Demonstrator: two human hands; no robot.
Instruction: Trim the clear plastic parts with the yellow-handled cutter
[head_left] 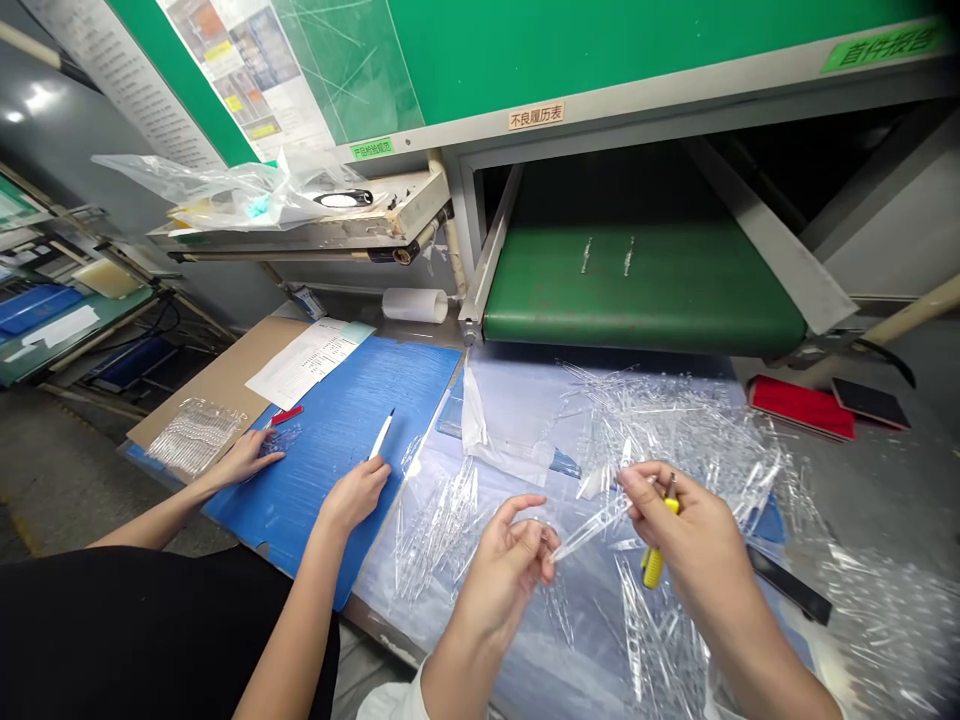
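A long, thin clear plastic piece (594, 527) spans the gap between my two hands. My left hand (504, 565) pinches its lower end between the fingertips. My right hand (686, 525) grips the upper end with thumb and forefinger. Tucked in the same right hand is a small yellow-handled tool (653, 566) with a dark metal tip; its exact kind is partly hidden by the fingers. Beneath and around my hands lie loose clear plastic pieces: a large heap (675, 430) behind, one pile (436, 530) to the left and another (660, 640) at the front.
A green conveyor belt (637, 300) carrying two small clear pieces ends above the heap. At left, a co-worker's hands (356, 495) rest over a blue board (322, 500), one holding a white pen-like tool (381, 436). A red pad (801, 407) and black strip (789, 585) lie right.
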